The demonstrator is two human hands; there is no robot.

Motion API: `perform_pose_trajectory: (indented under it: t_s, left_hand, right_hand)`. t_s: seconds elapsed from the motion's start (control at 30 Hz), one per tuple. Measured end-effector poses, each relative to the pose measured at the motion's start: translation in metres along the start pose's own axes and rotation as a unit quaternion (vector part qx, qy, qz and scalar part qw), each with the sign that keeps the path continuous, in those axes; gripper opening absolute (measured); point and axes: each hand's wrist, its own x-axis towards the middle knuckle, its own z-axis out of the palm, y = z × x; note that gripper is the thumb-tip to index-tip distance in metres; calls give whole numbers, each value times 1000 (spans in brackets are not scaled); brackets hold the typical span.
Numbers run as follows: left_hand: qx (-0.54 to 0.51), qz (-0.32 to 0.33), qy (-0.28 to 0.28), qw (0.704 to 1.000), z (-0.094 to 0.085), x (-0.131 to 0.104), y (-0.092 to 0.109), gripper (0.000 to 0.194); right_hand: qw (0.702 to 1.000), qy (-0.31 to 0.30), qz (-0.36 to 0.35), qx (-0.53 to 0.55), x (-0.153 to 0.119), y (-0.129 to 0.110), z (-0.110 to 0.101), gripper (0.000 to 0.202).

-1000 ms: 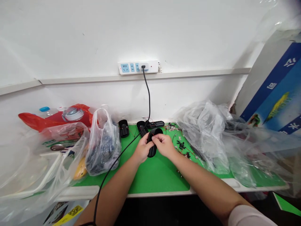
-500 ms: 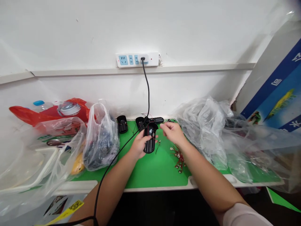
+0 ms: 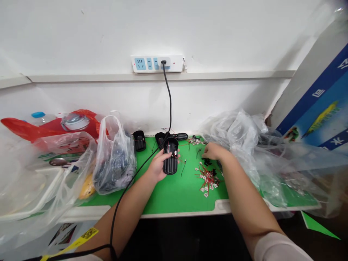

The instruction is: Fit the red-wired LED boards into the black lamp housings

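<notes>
My left hand (image 3: 158,166) is wrapped round a black plastic housing (image 3: 170,167), its thumb on the front. Thin red wires and a small white part show inside the housing's upper hollow. To the right, my right hand (image 3: 213,151) reaches down over a pile of small black parts (image 3: 207,161); its fingers are drawn together and what they pinch is too small to tell. Just below lies a cluster of small round white pieces with red wires (image 3: 208,181). A loose thin wire (image 3: 183,167) with a small end piece lies between the hands.
More black housings (image 3: 139,140) stand at the back of the green table (image 3: 174,203). Another group of small wired pieces (image 3: 195,140) lies behind. A black cable (image 3: 170,101) hangs from the power strip (image 3: 157,63) across my left forearm. Plastic bags (image 3: 115,156) crowd both sides.
My right hand has moved from beside the housing to the right, down to the small black parts. My left hand keeps the housing, which now faces more upright. The view has shifted slightly.
</notes>
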Motion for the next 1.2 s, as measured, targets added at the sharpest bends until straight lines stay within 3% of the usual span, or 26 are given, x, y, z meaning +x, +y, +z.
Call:
perform_pose_trajectory:
  t_s: [0.3,0.47,0.53,0.6,0.67,0.77,0.83,0.9,1.03,1.2]
  left_hand:
    - [12,11,-4,1000,2,-2,0,32]
    - [47,2,38,998,1,-1,-2,29]
    - [61,-9,55,997,0,-1,-3,30]
    - [65,-21,57,996,1,-3,-3,34]
    - [64,-29,52,996,3,-5,-3,37]
    - [63,-27,42,997,5,-8,0,40]
    - [64,-17,36,997,6,-9,1,40]
    - [59,-4,31,998,5,-9,2,40]
    - [35,18,31,999,3,-9,2,41]
    - [36,39,67,996,2,-10,-1,44]
  right_hand:
    - [999,31,33,-26,-3,-13,2,8]
    - [997,59,38,-21,-5,-15,-2,9]
    - [995,93,33,14,-5,-16,-4,7]
    - [983,118,10,139,-7,-21,-6,9]
    - [933,98,-34,344,-11,-31,-5,11]
    - [793,8,-99,601,-20,-53,0,13]
    - [713,-52,-125,688,-26,-67,6,23]
    - [658,-101,-136,734,-30,-79,12,34]
    - [598,-144,-120,779,-33,-92,22,32]
    - [574,-167,-96,796,-35,-97,26,32]
